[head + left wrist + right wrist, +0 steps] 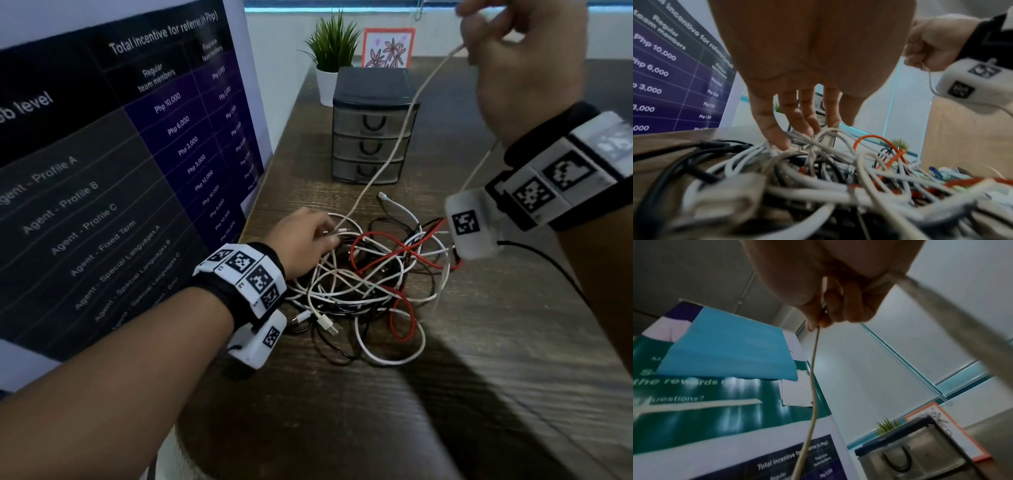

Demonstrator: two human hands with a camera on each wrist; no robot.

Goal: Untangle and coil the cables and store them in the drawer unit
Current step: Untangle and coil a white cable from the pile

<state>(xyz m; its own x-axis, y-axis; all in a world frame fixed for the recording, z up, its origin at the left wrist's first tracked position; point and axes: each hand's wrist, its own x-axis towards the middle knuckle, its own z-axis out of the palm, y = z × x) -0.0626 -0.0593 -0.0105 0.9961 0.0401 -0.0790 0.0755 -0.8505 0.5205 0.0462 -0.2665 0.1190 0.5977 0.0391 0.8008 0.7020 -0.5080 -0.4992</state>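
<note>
Overhead, the right hand (524,65) pinches a thin cream cable (390,150) between thumb and fingers; the left hand's (301,240) spread fingers (774,129) press the tangled white, black and red cable pile (370,284).

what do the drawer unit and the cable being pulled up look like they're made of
Drawer unit: likely plastic, with a dark matte frame and smoky see-through drawer fronts.
Pulled-up cable: beige with a dull, slightly rough look in the right wrist view, possibly a braided fabric jacket; too blurred to confirm.
</note>
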